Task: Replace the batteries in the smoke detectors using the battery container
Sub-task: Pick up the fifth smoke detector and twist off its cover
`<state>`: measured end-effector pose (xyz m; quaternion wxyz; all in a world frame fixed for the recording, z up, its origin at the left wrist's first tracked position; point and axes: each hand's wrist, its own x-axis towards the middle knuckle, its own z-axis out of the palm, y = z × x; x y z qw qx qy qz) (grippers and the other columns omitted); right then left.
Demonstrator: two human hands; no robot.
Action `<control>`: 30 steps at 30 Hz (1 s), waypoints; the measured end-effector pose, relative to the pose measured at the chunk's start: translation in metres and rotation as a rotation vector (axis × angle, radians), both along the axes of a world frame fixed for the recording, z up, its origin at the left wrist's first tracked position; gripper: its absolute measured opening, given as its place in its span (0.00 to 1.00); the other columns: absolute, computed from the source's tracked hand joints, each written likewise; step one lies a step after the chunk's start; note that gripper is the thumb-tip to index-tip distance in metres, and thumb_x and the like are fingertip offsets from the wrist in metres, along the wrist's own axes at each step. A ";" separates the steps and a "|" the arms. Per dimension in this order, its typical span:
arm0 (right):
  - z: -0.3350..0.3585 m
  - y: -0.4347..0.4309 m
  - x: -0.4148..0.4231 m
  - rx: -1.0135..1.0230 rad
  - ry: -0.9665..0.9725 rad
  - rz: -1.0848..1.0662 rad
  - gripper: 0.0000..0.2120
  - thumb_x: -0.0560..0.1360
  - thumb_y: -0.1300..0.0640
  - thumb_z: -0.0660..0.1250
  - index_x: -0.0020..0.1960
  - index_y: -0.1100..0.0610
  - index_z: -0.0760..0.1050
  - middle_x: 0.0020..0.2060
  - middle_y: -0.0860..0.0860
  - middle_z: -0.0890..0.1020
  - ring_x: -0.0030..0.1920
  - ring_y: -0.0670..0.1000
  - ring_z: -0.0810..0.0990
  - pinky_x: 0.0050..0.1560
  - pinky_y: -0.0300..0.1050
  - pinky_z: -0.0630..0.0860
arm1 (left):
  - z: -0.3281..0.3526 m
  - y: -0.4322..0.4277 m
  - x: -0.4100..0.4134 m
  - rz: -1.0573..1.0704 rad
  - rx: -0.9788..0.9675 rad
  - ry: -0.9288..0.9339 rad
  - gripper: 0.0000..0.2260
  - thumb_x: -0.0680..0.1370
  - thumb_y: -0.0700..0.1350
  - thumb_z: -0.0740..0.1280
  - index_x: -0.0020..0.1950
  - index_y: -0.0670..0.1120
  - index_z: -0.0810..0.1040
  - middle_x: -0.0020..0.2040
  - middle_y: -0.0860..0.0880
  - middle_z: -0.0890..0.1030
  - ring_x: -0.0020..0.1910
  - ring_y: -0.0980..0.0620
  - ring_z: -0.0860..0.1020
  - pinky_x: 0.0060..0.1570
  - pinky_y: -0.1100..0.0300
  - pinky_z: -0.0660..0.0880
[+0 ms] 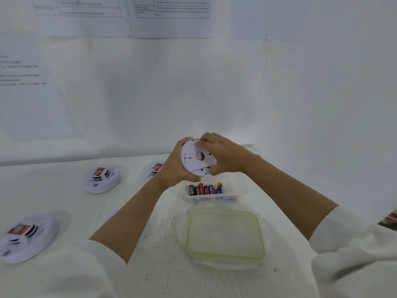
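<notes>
White table (64, 194) | left hand (174, 169), right hand (224, 155) curled round smooth disc-shaped detector (193, 157) | clear tub (211, 198), cylindrical batteries (205, 189)

I see the white bench (163, 276) carrying the battery container (211, 197) just below my fingers (206, 140), its lid (224, 235) nearer me, a smoke detector (101, 179) to their left, a second detector (153, 168) half hidden beside them, and a third detector (25, 237) far left.
</notes>
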<state>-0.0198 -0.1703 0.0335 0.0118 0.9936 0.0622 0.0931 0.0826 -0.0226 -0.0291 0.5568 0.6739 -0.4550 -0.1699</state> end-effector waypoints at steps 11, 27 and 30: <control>0.003 -0.001 -0.006 0.013 -0.018 -0.024 0.33 0.65 0.53 0.73 0.67 0.59 0.68 0.57 0.56 0.72 0.54 0.54 0.71 0.49 0.38 0.63 | -0.001 0.004 0.000 0.021 0.012 -0.043 0.47 0.53 0.49 0.78 0.68 0.52 0.60 0.63 0.55 0.70 0.60 0.63 0.71 0.56 0.67 0.72; -0.025 0.011 -0.069 0.323 -0.050 -0.082 0.36 0.61 0.57 0.77 0.66 0.61 0.69 0.56 0.55 0.74 0.55 0.53 0.73 0.53 0.37 0.66 | -0.018 0.041 -0.058 0.085 -0.048 0.055 0.49 0.52 0.43 0.78 0.70 0.45 0.61 0.63 0.49 0.71 0.59 0.59 0.74 0.48 0.65 0.77; -0.031 0.018 -0.089 0.365 -0.039 -0.130 0.36 0.61 0.59 0.76 0.67 0.60 0.68 0.56 0.54 0.74 0.55 0.53 0.73 0.54 0.37 0.66 | -0.018 0.053 -0.067 0.078 -0.036 0.062 0.48 0.53 0.36 0.78 0.70 0.46 0.61 0.61 0.51 0.72 0.57 0.62 0.74 0.44 0.65 0.77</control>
